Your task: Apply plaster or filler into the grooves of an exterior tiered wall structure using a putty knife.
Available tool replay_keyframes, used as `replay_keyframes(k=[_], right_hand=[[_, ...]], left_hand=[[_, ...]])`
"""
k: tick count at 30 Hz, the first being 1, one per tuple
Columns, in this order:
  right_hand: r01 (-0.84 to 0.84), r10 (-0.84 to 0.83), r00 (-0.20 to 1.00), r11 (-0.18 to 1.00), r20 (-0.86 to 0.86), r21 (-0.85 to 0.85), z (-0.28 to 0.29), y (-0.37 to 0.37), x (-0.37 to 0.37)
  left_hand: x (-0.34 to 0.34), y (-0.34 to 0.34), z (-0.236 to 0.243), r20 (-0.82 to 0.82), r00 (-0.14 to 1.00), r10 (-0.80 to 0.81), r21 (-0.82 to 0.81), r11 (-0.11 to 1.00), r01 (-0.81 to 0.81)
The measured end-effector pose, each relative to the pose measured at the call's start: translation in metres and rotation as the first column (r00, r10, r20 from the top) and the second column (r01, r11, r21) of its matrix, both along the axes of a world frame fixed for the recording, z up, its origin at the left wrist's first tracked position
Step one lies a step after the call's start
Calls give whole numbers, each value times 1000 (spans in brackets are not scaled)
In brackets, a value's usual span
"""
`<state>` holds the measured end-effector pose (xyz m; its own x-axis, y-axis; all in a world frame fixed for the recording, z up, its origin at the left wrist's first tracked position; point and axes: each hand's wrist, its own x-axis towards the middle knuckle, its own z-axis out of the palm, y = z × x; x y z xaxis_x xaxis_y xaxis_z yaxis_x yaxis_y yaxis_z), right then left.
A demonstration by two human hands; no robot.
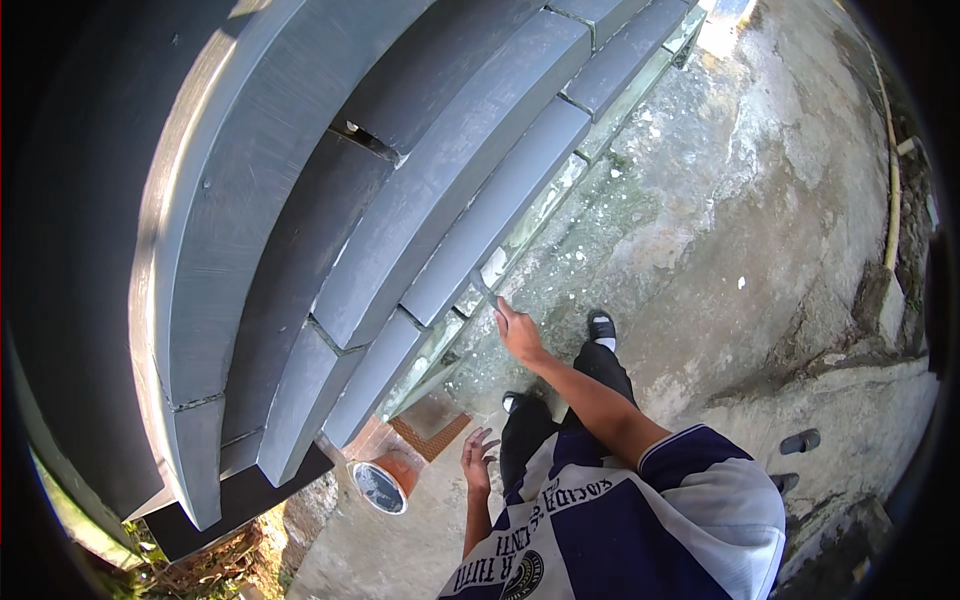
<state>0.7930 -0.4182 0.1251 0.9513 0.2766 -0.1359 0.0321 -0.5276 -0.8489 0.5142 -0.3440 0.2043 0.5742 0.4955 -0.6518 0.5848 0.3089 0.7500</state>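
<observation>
My right hand (517,330) is closed round the handle of a paintbrush (483,287), its head coated in grey. The brush reaches the lower edge of a long grey-painted plank (510,200), where a pale, unpainted strip (494,266) shows below. Exact contact is too small to tell. My left hand (479,460) hangs near my body with its fingers apart and nothing in it. Left of that hand stands an orange bucket (398,473) with grey paint (379,487) inside.
More grey planks (450,130) rise in overlapping tiers on the left, with dark gaps at their joints. A brown mat (432,425) lies near the bucket. Worn, paint-spotted concrete (690,240) spreads to the right. A pair of dark slippers (800,441) and a long pole (891,200) lie farther right.
</observation>
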Motion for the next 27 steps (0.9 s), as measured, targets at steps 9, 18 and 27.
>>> replay_keyframes(k=[9,18,27], right_hand=[[422,-406,888,906,216,-33,-17,-5,32],[287,-282,955,957,89,-48,-5,141,-149],[228,-221,968,972,116,-51,-3,95,-164]], left_hand=[[-90,63,-35,49,965,-259,-27,965,261],[-214,158,-55,111,980,-165,-5,986,167],[-258,188,-91,100,995,24,-38,999,-21]])
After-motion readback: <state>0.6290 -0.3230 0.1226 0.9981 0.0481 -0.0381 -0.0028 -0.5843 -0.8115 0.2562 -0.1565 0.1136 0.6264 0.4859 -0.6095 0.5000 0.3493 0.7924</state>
